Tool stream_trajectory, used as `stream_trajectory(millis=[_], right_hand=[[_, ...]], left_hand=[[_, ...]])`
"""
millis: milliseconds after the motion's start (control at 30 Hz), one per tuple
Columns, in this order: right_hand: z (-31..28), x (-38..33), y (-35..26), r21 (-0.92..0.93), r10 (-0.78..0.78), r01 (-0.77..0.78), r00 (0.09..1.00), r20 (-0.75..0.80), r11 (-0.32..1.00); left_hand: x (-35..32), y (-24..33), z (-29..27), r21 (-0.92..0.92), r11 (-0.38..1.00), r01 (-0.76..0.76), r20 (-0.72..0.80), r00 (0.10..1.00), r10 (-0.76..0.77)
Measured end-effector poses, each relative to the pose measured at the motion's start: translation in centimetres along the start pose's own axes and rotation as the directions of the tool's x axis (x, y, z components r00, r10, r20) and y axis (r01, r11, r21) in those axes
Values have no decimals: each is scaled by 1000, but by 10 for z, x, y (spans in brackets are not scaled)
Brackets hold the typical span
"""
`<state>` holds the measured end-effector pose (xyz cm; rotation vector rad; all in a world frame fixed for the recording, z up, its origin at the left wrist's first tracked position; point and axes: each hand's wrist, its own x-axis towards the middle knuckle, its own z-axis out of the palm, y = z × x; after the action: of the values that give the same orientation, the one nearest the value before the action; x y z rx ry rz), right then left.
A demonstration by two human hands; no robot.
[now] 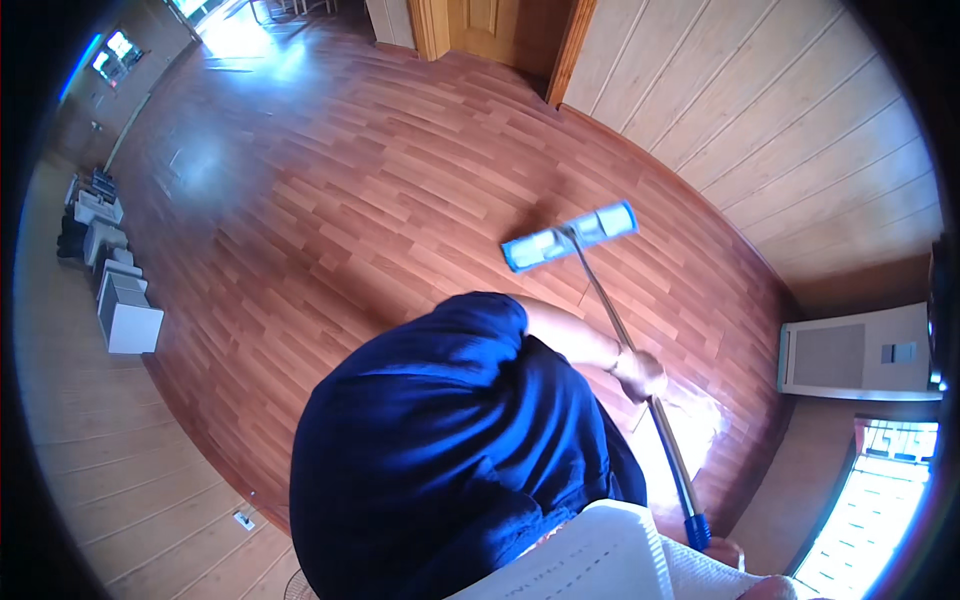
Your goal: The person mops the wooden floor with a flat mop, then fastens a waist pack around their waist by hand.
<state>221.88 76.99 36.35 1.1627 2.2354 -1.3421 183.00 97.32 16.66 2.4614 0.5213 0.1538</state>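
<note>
A flat mop (pixel 612 301) reaches across the right half of the head view. Its flat head (pixel 540 250), pale with blue edges, rests on the wood-look floor, ahead and to the right of me. From there a silver pole slants back toward me and ends in a blue grip. My left hand (pixel 641 376) is closed around the middle of the pole, with the arm coming out of a dark blue sleeve. By the blue grip, low in the view, my right hand (pixel 724 551) is closed on the pole's end. A white perforated piece hides part of that hand and its arm.
Pale panelled wall (pixel 770 130) runs along the right, up to a wooden door (pixel 505 40). A white boxy appliance (pixel 860 352) and a bright window (pixel 880 505) are at the right. White boxes and appliances (pixel 135 325) line the left wall. Glare patches lie on the floor (pixel 400 200).
</note>
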Motion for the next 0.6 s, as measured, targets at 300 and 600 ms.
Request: stream_trajectory(millis=[300,600], right_hand=[[29,178,-168,-52,-322,508,460,-827,860],[14,283,-183,-226,-448,606,245,-860,763]], left_hand=[[28,-72,49,33,997,-70,31,997,69],[-61,-169,9,28,988,154,-91,984,-151]])
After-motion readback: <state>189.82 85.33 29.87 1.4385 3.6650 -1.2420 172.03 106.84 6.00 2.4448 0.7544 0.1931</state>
